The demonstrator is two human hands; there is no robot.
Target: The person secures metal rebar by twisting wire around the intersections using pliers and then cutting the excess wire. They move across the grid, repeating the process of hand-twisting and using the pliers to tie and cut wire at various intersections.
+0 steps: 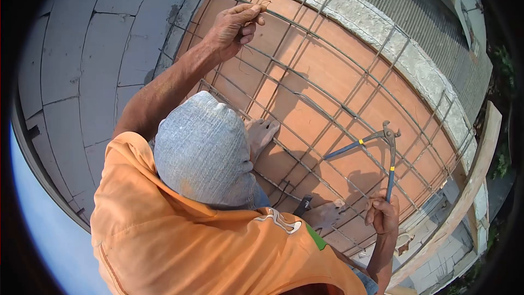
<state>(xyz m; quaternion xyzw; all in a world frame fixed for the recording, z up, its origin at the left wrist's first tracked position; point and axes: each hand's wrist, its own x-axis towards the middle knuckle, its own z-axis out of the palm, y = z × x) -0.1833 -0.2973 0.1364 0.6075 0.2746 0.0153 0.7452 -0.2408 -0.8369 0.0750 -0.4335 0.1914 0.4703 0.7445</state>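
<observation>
My left hand (238, 27) is raised over the upper left of the steel bar grid, thumb and forefinger pinched on a thin tie wire (267, 3). Around one handle of a pair of pincers (390, 147) with blue and yellow grips, my right hand (382, 214) is closed. The other handle swings out to the left, and the pincers' jaws point up, apart. Beneath both hands lies the grid of reinforcing bars (349, 111) over orange-brown boards (327, 101). My bare feet (263, 134) stand among the bars.
Pale block masonry (103, 49) lies to the left. A rough concrete edge (376, 27) borders the grid, with corrugated roofing (393, 0) beyond it. At the right a wooden plank (464, 191) slants past. A bundle of thin wires (312, 104) rests on the bars.
</observation>
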